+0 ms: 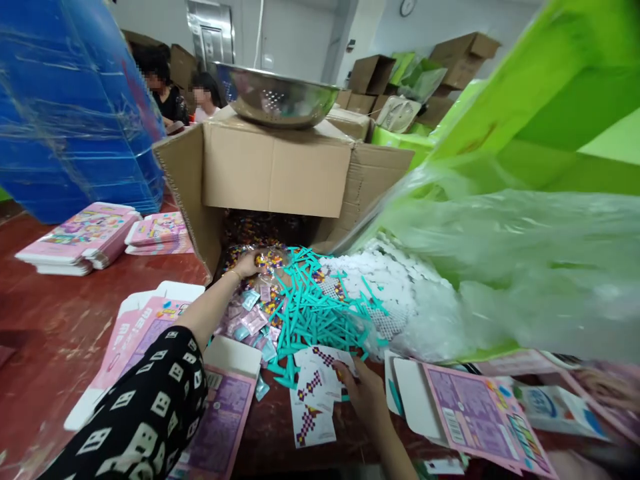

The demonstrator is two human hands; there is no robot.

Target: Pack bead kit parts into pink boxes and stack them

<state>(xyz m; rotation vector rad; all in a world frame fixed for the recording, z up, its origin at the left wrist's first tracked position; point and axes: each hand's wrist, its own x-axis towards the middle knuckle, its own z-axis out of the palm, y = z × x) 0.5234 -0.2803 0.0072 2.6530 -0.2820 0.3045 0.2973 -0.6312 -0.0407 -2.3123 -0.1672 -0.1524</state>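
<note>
My left hand reaches to the mouth of the carton, its fingers closed on a clear bag of coloured beads. Below it lie small pink and pale blue sachets. A heap of teal pen-like plastic sticks spreads across the middle, beside white perforated pegboards. At the front, my right hand pinches the edge of a printed pattern sheet, its thumb and fingers at the right side of the overlapping paper. Some fingertips of both hands are hidden.
An open cardboard carton carries a metal colander. Pink boxes lie stacked at left, with an opened box at right. Blue wrapped material and a green bin with plastic film flank the table. Two people sit behind.
</note>
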